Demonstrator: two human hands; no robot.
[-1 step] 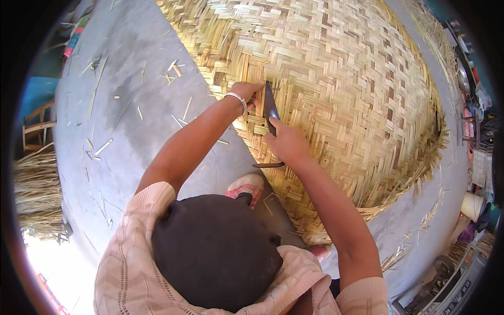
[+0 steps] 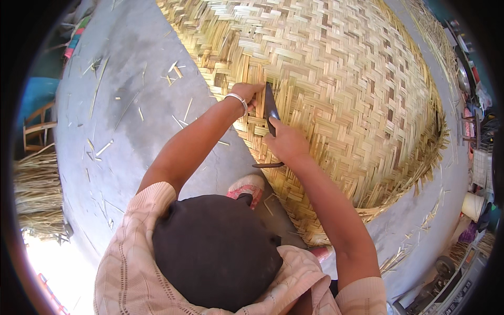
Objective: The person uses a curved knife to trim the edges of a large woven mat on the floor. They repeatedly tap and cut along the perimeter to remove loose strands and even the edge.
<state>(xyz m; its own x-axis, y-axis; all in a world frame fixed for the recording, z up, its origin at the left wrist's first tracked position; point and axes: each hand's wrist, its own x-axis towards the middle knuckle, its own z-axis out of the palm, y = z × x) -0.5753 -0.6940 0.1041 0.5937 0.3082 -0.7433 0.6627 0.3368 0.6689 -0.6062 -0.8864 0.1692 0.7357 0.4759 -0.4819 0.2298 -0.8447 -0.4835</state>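
Note:
A large woven bamboo mat spreads before me, pale strips crossing in a herringbone pattern. My right hand is wrapped round a dark-bladed knife. Its blade points away from me, with the tip against the weave, and a thin dark curved end sticks out below the hand. My left hand, with a white bangle on the wrist, is closed on a bamboo strip just left of the blade tip. The fingers partly hide that strip.
Bamboo scraps litter the grey floor to the left. Bundled strips and a wooden chair stand at the far left. A white bucket is among clutter at the right. My patterned shoe is beside the mat's near edge.

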